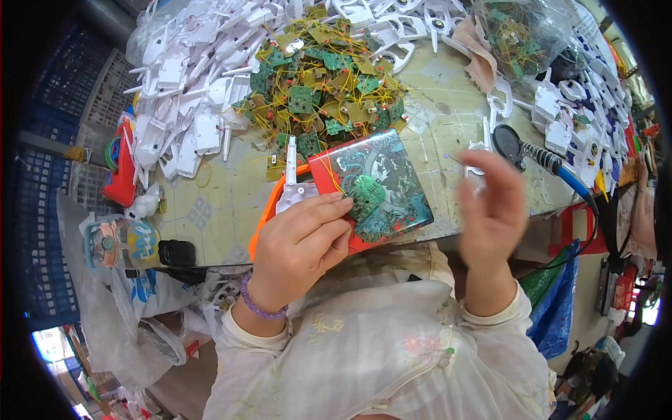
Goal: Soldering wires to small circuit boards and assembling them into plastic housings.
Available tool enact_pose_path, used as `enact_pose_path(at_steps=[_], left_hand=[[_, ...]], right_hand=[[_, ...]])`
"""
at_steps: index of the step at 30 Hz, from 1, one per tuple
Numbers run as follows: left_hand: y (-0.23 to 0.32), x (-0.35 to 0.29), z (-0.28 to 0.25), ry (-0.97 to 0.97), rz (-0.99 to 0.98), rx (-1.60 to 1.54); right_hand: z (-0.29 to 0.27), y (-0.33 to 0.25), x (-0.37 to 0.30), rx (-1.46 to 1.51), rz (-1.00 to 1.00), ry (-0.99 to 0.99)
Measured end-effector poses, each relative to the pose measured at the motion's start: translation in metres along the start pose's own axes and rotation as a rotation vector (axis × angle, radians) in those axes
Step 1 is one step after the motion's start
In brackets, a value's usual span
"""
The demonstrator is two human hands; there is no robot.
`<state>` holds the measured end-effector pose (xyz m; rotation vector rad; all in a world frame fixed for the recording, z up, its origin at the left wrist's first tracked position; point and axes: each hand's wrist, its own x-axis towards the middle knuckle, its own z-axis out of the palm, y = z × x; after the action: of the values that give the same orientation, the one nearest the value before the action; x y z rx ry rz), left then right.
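Note:
My left hand (297, 241), with a purple bead bracelet at the wrist, pinches a small green circuit board (365, 197) between thumb and fingers. Thin yellow wires run up from the board. Beneath it lies a flat, glossy picture-covered item (402, 175) with a red edge. A white plastic part (292, 168) with a narrow stem rests beside that, partly covered by my left hand, on something orange (269, 217). My right hand (492, 203) is raised at the table's right side, smeared by motion; whether it holds anything is unclear. White plastic parts (478, 150) lie just behind it.
Wired circuit boards (315, 91) are heaped at the back middle, white plastic housings (189, 84) at the back left. A blue-handled soldering iron (577, 187) sits in a coiled holder (539, 155) at right. A clear cup (126, 243) and black box (177, 253) stand at the left edge.

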<state>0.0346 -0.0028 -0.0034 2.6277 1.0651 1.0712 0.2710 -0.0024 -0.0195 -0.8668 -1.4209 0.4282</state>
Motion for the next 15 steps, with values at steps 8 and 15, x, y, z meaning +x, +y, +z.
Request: enact_pose_path(at_steps=[8, 15], left_hand=[[0.0, 0.006, -0.003, -0.028, 0.052, 0.008], [0.0, 0.005, -0.002, -0.046, 0.052, 0.02]], right_hand=[[-0.112, 0.04, -0.023, -0.262, 0.181, 0.822], [-0.132, 0.037, 0.009, -0.6, 0.204, 0.608]])
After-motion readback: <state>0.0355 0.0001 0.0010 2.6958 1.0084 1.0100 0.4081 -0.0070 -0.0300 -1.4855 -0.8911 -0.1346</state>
